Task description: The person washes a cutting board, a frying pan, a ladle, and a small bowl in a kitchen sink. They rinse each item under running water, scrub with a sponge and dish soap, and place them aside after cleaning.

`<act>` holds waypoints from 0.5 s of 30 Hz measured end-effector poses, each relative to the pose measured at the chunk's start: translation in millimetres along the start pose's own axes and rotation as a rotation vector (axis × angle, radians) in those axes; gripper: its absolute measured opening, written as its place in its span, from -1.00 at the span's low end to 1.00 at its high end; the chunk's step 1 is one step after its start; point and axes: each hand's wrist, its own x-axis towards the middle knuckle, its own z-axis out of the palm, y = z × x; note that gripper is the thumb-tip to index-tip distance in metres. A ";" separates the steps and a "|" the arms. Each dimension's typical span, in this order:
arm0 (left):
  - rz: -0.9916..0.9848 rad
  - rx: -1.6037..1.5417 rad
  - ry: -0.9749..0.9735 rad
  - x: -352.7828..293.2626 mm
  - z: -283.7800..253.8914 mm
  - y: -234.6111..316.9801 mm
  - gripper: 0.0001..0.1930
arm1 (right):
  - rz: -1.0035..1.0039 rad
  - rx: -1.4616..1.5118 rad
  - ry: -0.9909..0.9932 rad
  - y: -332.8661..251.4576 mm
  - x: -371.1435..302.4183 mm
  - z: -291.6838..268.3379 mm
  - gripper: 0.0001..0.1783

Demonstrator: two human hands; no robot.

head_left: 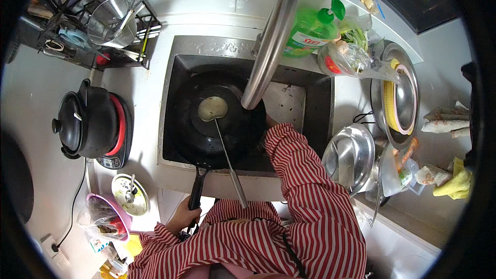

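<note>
A black wok (pixel 181 124) sits over the left part of the metal sink (pixel 321 108), its handle (pixel 197 194) pointing toward me. My left hand (pixel 181 217) is closed around that handle. A long-handled ladle (pixel 225 147) rests in the wok, its round bowl low in the middle and its handle leaning over the near rim. My right arm reaches into the sink, and only a sliver of my right hand (pixel 270 121) shows beside the wok's right rim; its fingers are hidden. The metal faucet (pixel 274 41) hangs above the wok's right side.
Left of the sink stand a black pot (pixel 97 121) on an electric cooker, a patterned bowl (pixel 140 204) with a spoon, and a rack (pixel 142 31). A green soap bottle (pixel 312 28) is behind the faucet. Metal basins (pixel 361 142) and bagged vegetables (pixel 354 57) crowd the right.
</note>
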 end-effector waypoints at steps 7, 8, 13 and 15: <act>-0.016 0.003 0.003 -0.8 -0.8 -1.5 -0.77 | -0.099 -0.143 0.109 -42.5 -65.9 -50.7 -0.79; -0.005 0.019 -0.001 -0.6 -1.5 -2.3 -0.77 | -0.059 -0.174 0.129 -56.2 -80.4 -61.5 -0.79; 0.035 0.089 0.011 1.5 -4.4 -7.3 -0.73 | -0.426 -1.003 0.445 -112.9 -156.5 -87.5 -0.80; 0.122 0.049 0.010 3.0 -4.6 -8.3 -0.77 | -0.430 -1.169 0.569 -129.5 -186.7 -93.7 -0.85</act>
